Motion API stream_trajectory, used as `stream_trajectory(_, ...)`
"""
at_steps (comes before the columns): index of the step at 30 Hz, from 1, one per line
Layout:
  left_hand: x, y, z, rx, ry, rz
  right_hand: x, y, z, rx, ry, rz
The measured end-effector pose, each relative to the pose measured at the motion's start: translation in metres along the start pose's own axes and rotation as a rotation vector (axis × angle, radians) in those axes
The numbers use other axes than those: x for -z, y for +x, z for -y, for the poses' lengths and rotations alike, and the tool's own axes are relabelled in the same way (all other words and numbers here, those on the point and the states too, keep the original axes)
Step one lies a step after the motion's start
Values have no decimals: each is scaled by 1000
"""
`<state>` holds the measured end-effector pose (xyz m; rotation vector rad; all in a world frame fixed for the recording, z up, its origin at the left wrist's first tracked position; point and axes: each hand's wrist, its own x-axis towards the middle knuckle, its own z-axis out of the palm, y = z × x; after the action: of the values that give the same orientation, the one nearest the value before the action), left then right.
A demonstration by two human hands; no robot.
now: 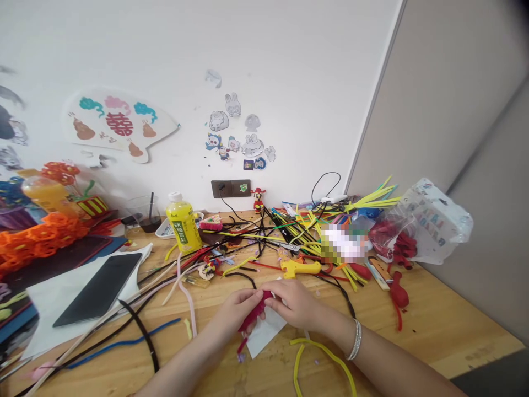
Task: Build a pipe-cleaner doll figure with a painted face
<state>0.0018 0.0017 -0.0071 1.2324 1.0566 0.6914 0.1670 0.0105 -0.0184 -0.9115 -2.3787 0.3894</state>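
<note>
A crimson fuzzy piece (250, 320), which looks like bent chenille stems, is pinched between both hands just above the table. My left hand (242, 303) is closed on its left side, with the thumb on top. On the other side my right hand (294, 302) grips its upper end, fingers bent round it. A short crimson tail hangs below my left hand. Under the hands lies a white paper sheet (264, 333), partly hidden by them. Just behind sits a yellow glue gun (301, 268). A yellow chenille stem (326, 350) curves near my right forearm.
A bottle of yellow drink (182, 223), a black phone (97, 289) on paper and orange chenille flowers (37, 242) are at left. Loose chenille stems (289, 229) pile up at the back. A clear plastic bag (433, 220) with red balloons (403, 251) stands at right.
</note>
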Motion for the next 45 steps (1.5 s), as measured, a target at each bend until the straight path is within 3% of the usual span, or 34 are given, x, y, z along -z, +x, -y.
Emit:
stream_trajectory(4, 3, 2, 2, 13, -15, 38, 1, 0, 2, -5, 49, -39)
stream_trajectory(10, 2, 0, -1, 22, -95, 4, 6, 0, 5, 5, 118, -51)
stream_trajectory(21, -1, -2, 3, 81, -211, 38, 3, -2, 4, 39, 68, -16)
stream_trajectory(30, -1, -1, 6, 28, -259, 72, -2, -2, 6, 43, 76, -104)
stream_trajectory(41, -4, -3, 4, 14, -319, 29, -9, -2, 1, 21, 66, -160)
stream_trajectory(45, -2, -6, 2, 37, -349, 122, -7, -3, 0, 52, 86, -135)
